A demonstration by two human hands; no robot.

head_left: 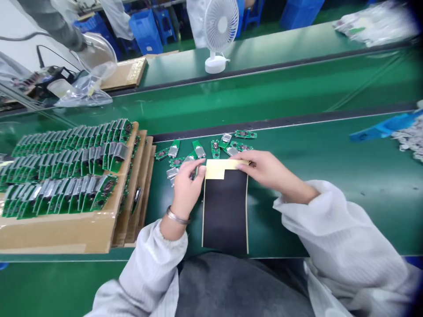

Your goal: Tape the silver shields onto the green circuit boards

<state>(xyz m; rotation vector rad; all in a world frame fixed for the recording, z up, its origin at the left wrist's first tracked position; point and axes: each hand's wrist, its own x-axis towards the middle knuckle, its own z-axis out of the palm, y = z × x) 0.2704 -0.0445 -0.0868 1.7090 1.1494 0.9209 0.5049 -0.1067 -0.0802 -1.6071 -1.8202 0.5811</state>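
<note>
A long black sheet on pale yellow backing lies in front of me, its bare yellow part showing along the far end in a stepped shape. My right hand pinches the far right corner of this sheet between thumb and fingers. At the far left corner is my left hand, thumb and forefinger slightly apart, their tips at the sheet's edge. Just beyond both hands, several small green circuit boards lie scattered, some with silvery covers. My left hand partly hides a few of them.
On the left, stacked cardboard sheets carry rows of upright circuit boards. A white fan stands on the raised back ledge, near a plastic bag. A blue tray with small pale parts lies at the far right.
</note>
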